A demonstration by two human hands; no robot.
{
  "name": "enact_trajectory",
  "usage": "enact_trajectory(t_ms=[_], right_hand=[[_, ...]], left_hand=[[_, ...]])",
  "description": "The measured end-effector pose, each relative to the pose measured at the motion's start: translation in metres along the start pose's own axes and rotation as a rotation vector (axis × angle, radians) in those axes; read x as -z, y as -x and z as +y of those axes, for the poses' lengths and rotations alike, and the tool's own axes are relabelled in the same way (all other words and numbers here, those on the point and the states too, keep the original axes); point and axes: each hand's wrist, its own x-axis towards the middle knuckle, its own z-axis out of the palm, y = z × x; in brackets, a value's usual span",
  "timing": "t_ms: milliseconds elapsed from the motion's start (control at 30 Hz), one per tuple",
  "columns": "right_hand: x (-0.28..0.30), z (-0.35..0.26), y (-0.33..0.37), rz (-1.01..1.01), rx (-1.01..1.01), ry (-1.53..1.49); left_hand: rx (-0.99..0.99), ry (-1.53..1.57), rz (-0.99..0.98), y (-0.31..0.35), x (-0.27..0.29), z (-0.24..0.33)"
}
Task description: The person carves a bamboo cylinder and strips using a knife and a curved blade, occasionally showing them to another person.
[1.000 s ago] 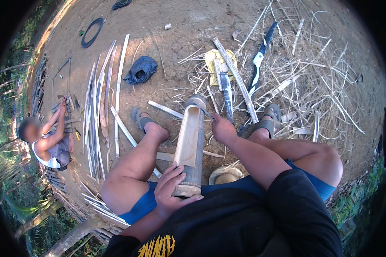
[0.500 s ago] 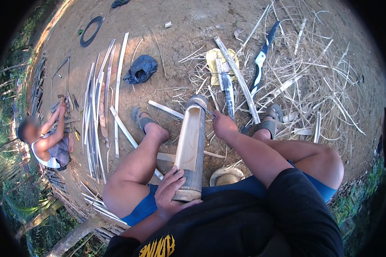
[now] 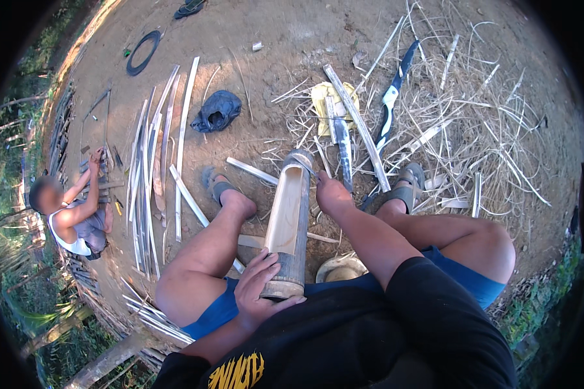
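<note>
A thick bamboo tube point(image 3: 287, 267) leans between my legs, its upper end away from me. A long opening cut in its side shows the pale inside. My left hand point(image 3: 257, 285) grips the tube's near end, fingers along one side and thumb under the rim. Beside the far end, my right hand point(image 3: 333, 196) is closed like a fist. A thin dark piece point(image 3: 315, 173) runs from its fingers to the tube near the top edge of the opening; its kind is too small to tell. A dark band point(image 3: 300, 159) shows around that far end.
Long split bamboo strips point(image 3: 154, 175) lie at left, near a crouching person point(image 3: 78, 211). A black plastic bag point(image 3: 217, 111), a yellow cloth point(image 3: 331, 97) under a blade, a black-and-white sheath point(image 3: 390, 97) and heaps of shavings point(image 3: 461, 123) are ahead. A round pale object point(image 3: 340, 267) sits near my lap.
My right hand has shifted slightly left, closer to the tube. The tube and my left hand keep nearly the same place; the view has tilted a little.
</note>
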Motion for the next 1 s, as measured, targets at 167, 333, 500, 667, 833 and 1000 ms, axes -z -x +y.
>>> enact_trajectory(t_ms=[167,333,500,667,833,1000], right_hand=[[-0.009,-0.002,-0.034,0.04,0.017,-0.057],[-0.011,0.007,-0.023,0.06,0.067,-0.059],[-0.009,0.008,0.008,0.029,0.035,-0.01],[-0.022,0.012,-0.027,0.016,-0.011,-0.04],[-0.02,0.008,-0.044,0.05,-0.062,-0.064],[-0.019,0.03,-0.09,0.011,0.028,0.009]], left_hand=[[-0.014,-0.001,0.033,0.004,-0.005,0.001],[-0.006,-0.018,0.029,0.004,-0.007,0.002],[-0.02,-0.018,0.031,0.005,-0.008,0.001],[-0.024,-0.002,0.005,0.007,-0.004,-0.005],[-0.016,0.001,-0.013,0.007,0.003,-0.008],[0.004,0.057,-0.015,0.008,0.011,-0.015]])
